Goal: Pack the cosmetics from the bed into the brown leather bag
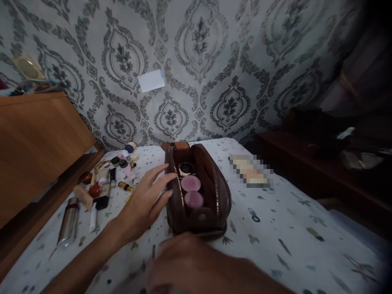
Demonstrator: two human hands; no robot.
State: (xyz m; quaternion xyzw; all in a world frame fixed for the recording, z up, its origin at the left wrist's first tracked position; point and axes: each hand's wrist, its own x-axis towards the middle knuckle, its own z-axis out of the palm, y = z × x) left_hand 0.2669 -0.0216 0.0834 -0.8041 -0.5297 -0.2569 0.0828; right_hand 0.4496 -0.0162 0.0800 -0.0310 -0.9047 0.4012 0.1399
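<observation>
A brown toiletry bag [223, 200] stands unzipped on the patterned sheet, its mouth facing up. Inside its left half lie two round pink-topped items [191, 184] and, behind them, a small dark round compact [185, 168]. My left hand [147, 200] is open, fingers spread, with the fingertips at the bag's left zipper edge; nothing shows in its grasp. In front of the bag, low in the view, my right hand [186, 261] is smeared by motion. Its fingers are hidden, so I cannot tell whether it holds anything.
Several cosmetics, among them a silver cylinder [68, 222] and a white tube [93, 218], lie scattered on the sheet at left. A pixelated flat object [251, 170] lies right of the bag. A wooden cabinet [39, 143] borders the left; a patterned wall [199, 102] stands behind.
</observation>
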